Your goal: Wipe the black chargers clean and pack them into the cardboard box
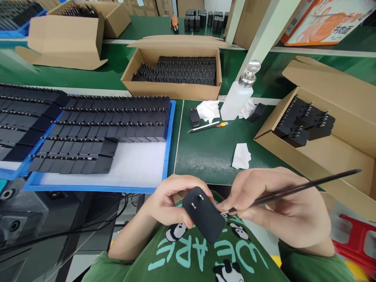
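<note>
My left hand grips a black plug-in power adapter by its sides, its two flat metal prongs facing up. Between the thumb and fingers of my right hand is a slim black tool with a thin pale metal tip; its exact kind is unclear. That tip meets, or comes very close to, the right edge of the adapter. The tool's long dark end points out to the right.
A blue-edged tray of adapters lies left. Cardboard boxes with adapters stand at the back and right. A white pump bottle, folded tissue, pens and loose adapters are on the green bench.
</note>
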A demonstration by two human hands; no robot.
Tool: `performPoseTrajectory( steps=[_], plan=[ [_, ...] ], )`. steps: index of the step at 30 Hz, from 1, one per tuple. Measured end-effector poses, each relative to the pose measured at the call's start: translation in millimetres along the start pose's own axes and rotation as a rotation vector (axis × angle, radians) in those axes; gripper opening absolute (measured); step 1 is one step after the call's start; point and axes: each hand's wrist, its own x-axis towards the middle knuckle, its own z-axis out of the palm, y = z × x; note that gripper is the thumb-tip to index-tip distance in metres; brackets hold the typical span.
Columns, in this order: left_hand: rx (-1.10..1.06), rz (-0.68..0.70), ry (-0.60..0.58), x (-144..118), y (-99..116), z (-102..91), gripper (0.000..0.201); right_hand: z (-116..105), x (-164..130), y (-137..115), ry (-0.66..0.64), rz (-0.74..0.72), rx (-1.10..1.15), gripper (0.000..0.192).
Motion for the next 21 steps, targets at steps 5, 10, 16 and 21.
performPoseTrajectory(
  steps=[5, 10, 16, 21],
  plan=[
    [-0.069, -0.013, 0.012, -1.4, -2.5, 0.1, 0.056, 0.1, -0.7, 1.5, -0.011, 0.002, -0.001, 0.009],
    [-0.08, -0.02, 0.014, -2.8, -3.4, -0.2, 0.056, -0.3, -0.9, 2.6, -0.018, -0.006, -0.007, 0.01],
    [-0.066, -0.017, 0.019, -1.3, -1.6, 1.1, 0.055, 0.6, -0.4, 2.0, 0.0, -0.012, 0.003, 0.009],
    [-0.051, -0.014, 0.03, -1.7, -1.0, 1.9, 0.055, 1.7, 0.3, 1.6, 0.004, -0.009, -0.004, 0.009]
  ],
)
